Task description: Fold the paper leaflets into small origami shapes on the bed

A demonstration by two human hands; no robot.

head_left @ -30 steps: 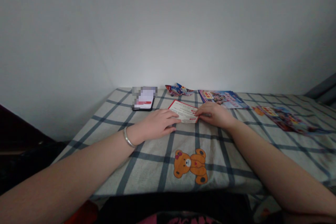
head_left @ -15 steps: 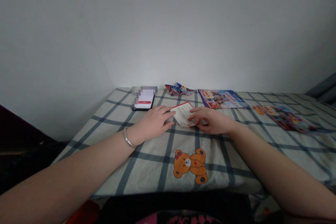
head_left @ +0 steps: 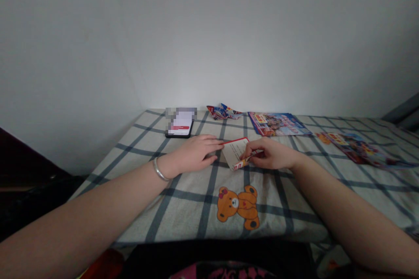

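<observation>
A small white card with a red border [head_left: 236,152] is held between my two hands just above the checked sheet [head_left: 183,200]. My right hand [head_left: 270,154] pinches the card's right lower edge, and the card is bent or tilted there. My left hand [head_left: 194,154], with a silver bangle on the wrist, touches the card's left top corner with its fingertips, fingers stretched forward.
A phone [head_left: 180,124] with a lit screen lies at the back left. A crumpled wrapper [head_left: 224,111] and a colourful booklet [head_left: 276,124] lie by the wall; another printed sheet [head_left: 360,150] lies at the right. An orange bear print [head_left: 238,206] marks the sheet near me.
The card lay flat a second ago; my right hand has lifted and turned its right side toward me. My left hand stayed at the card's left edge.
</observation>
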